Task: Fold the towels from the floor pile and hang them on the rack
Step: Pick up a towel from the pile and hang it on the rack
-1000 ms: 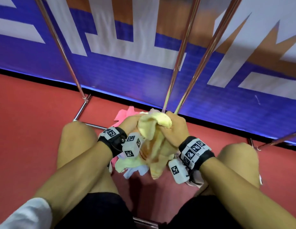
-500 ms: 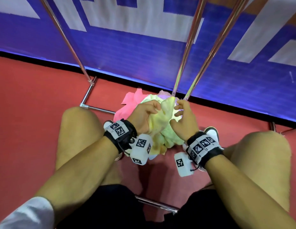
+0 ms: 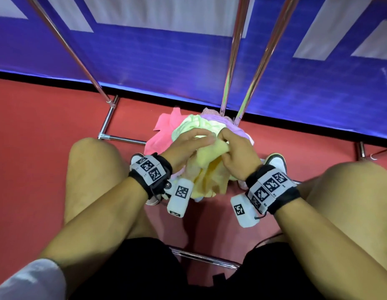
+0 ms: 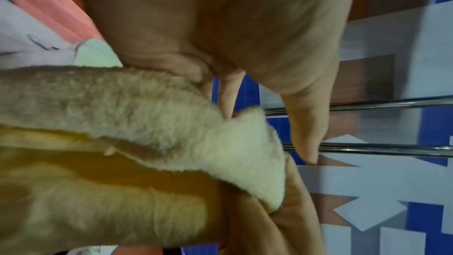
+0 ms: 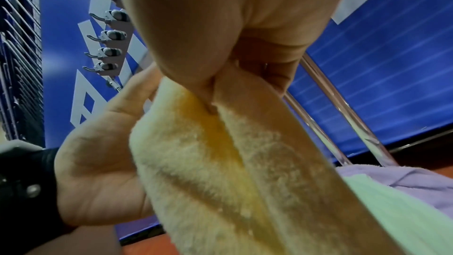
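head view shows a person crouched over the pile [image 3: 179, 135] on the red floor [image 3: 36, 148], with both hands raised just above it on one yellow towel [image 3: 209, 167]. right hand [image 3: 238, 154] pinches a bunched edge of it between thumb and curled fingers [image 5: 267, 69], as the right wrist view shows plainly. left hand [image 3: 188, 146] lies against the cloth beside it with its fingers [image 4: 304, 123] straight and loose, gripping nothing. my guess is that the right hand anchors an edge while the left feels along for a corner, so the towel can be spread before folding. most of it hangs crumpled between the knees, touching the pile.

counted by colour, i make out four towels: yellow in hand, with pink [image 3: 164, 131], pale green [image 3: 194, 124] and lilac [image 3: 233, 126] below; more may be buried. three slanting rack [image 3: 231, 61] tubes rise behind the pile, none carrying a towel in view.
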`<state>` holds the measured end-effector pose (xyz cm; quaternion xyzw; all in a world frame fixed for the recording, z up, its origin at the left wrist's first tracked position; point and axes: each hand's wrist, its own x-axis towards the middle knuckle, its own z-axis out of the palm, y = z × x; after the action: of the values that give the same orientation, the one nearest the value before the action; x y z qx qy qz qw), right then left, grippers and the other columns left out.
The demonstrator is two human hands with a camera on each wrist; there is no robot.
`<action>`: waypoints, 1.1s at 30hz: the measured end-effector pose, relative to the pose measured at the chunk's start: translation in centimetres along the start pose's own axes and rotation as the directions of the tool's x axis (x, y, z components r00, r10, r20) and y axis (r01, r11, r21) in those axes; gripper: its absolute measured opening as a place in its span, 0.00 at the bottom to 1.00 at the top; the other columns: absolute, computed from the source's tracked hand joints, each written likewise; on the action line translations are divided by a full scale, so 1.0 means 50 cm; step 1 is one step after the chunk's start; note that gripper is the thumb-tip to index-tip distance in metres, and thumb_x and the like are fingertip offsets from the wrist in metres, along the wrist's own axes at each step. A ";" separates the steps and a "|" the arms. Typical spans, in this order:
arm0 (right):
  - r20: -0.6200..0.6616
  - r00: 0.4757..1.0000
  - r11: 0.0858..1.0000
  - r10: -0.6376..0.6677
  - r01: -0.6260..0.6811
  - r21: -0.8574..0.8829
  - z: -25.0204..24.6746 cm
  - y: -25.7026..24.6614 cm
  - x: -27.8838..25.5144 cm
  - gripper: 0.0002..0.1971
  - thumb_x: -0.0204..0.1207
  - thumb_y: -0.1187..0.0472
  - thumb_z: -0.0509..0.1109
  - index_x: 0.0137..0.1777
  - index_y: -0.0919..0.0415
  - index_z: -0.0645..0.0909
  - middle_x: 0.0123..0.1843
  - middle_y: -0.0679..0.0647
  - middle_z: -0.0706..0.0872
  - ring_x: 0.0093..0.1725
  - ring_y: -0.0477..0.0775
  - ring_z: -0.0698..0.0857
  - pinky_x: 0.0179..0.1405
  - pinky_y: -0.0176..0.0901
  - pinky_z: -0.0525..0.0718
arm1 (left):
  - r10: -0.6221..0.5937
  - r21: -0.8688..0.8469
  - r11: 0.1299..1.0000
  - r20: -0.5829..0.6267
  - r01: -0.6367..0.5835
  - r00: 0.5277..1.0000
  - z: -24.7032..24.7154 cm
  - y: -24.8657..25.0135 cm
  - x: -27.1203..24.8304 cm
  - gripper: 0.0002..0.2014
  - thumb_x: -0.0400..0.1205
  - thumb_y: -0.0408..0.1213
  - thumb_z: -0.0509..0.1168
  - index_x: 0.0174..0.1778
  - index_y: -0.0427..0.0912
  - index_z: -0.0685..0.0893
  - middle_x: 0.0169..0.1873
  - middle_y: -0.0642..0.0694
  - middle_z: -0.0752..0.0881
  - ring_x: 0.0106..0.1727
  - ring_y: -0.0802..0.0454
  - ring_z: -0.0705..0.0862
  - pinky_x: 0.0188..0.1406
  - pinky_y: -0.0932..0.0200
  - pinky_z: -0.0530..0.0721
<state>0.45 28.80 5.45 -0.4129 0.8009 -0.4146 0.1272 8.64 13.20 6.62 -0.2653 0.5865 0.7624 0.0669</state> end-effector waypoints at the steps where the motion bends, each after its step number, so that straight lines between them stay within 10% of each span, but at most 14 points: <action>1: 0.000 1.000 1.000 0.006 -0.006 -0.006 -0.003 0.003 0.001 0.08 0.68 0.71 0.64 0.43 0.59 0.74 0.38 0.53 0.82 0.39 0.58 0.77 0.40 0.53 0.76 | -0.030 0.063 0.998 0.056 0.027 0.998 0.000 -0.002 0.004 0.23 0.68 0.49 0.78 0.53 0.40 0.85 0.47 0.41 0.88 0.48 0.47 0.86 0.50 0.53 0.83; 5: -0.020 0.998 0.998 0.052 -0.051 0.021 -0.006 0.005 0.001 0.15 0.66 0.75 0.69 0.49 0.58 0.77 0.42 0.48 0.83 0.42 0.52 0.80 0.44 0.43 0.78 | -0.068 0.187 0.981 0.134 0.042 0.989 -0.004 -0.016 0.017 0.24 0.71 0.51 0.78 0.56 0.37 0.88 0.57 0.32 0.88 0.61 0.34 0.86 0.70 0.36 0.78; 9: -0.010 0.991 0.991 0.131 -0.132 -0.009 -0.009 0.005 0.011 0.17 0.69 0.64 0.78 0.56 0.56 0.78 0.43 0.45 0.82 0.35 0.36 0.78 0.35 0.29 0.69 | 0.029 0.189 0.981 0.043 -0.036 0.999 -0.009 -0.001 0.020 0.16 0.75 0.44 0.74 0.53 0.36 0.89 0.51 0.34 0.90 0.50 0.42 0.89 0.61 0.40 0.83; 17: 0.227 0.894 0.900 0.386 -0.311 -0.305 -0.017 0.035 0.024 0.15 0.79 0.44 0.70 0.57 0.53 0.83 0.54 0.57 0.87 0.56 0.62 0.83 0.51 0.49 0.78 | 0.220 -0.091 0.968 -0.140 -0.234 0.965 -0.038 0.033 0.024 0.06 0.77 0.36 0.69 0.47 0.41 0.88 0.41 0.44 0.91 0.45 0.47 0.88 0.51 0.51 0.84; 23: 0.180 0.891 0.880 0.416 -0.345 -0.326 -0.048 0.035 0.023 0.13 0.82 0.47 0.67 0.46 0.57 0.76 0.43 0.54 0.80 0.44 0.58 0.76 0.40 0.44 0.64 | 0.229 -0.032 0.960 -0.472 -0.277 0.851 -0.074 0.028 0.039 0.14 0.73 0.38 0.73 0.51 0.36 0.84 0.44 0.40 0.89 0.47 0.44 0.88 0.53 0.45 0.87; 26: 0.092 0.900 0.869 0.427 -0.380 -0.316 -0.058 0.040 0.024 0.14 0.81 0.46 0.68 0.45 0.57 0.77 0.41 0.54 0.81 0.43 0.60 0.77 0.40 0.45 0.67 | 0.241 0.040 0.965 -0.536 -0.261 0.809 -0.091 0.024 0.040 0.04 0.78 0.33 0.73 0.46 0.41 0.86 0.41 0.43 0.90 0.44 0.46 0.89 0.49 0.46 0.88; 33: -0.097 0.866 0.837 0.490 -0.498 -0.225 -0.087 0.072 0.022 0.10 0.82 0.50 0.67 0.44 0.54 0.74 0.43 0.57 0.84 0.50 0.66 0.82 0.43 0.46 0.69 | 0.227 0.106 0.973 -0.576 -0.203 0.786 -0.117 0.008 0.047 0.19 0.67 0.34 0.80 0.37 0.46 0.73 0.33 0.43 0.78 0.36 0.48 0.79 0.38 0.48 0.81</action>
<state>-4.61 31.53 5.57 -0.1974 0.9269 -0.2738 0.1642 8.38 7.15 4.81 -0.4168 0.6192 0.6352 -0.1986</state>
